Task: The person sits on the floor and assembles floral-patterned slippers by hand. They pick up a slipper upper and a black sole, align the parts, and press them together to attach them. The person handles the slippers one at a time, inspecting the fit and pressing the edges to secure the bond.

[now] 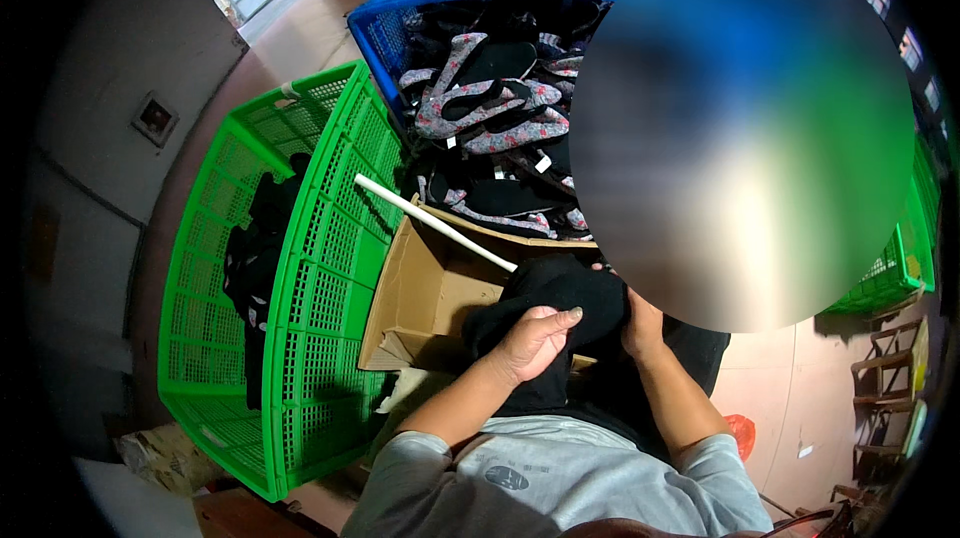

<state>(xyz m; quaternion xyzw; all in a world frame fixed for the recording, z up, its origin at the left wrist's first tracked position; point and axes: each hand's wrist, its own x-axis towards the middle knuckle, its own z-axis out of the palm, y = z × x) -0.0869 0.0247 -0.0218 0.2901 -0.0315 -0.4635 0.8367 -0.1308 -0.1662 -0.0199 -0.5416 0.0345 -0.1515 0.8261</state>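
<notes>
In front of my body is a soft black cloth piece [590,300], bunched and partly folded; its exact kind cannot be made out. My left hand [538,340] grips its near left side, thumb pressed on top and the other fingers mostly hidden. On the other side, my right hand [641,323] is closed around the cloth's right edge, its fingertips partly out of sight. Beyond the cloth stands an open cardboard box [400,283]. A white rod [435,222] slants across the box, its lower end disappearing behind the cloth.
A blue crate [365,38] ahead holds many floral and black fabric shoes [480,110]. To my left stands a tall green mesh crate [318,338] with black items inside. A blurred round patch covers the right. Wooden stools [885,363] and a red bag [740,433] lie beyond it.
</notes>
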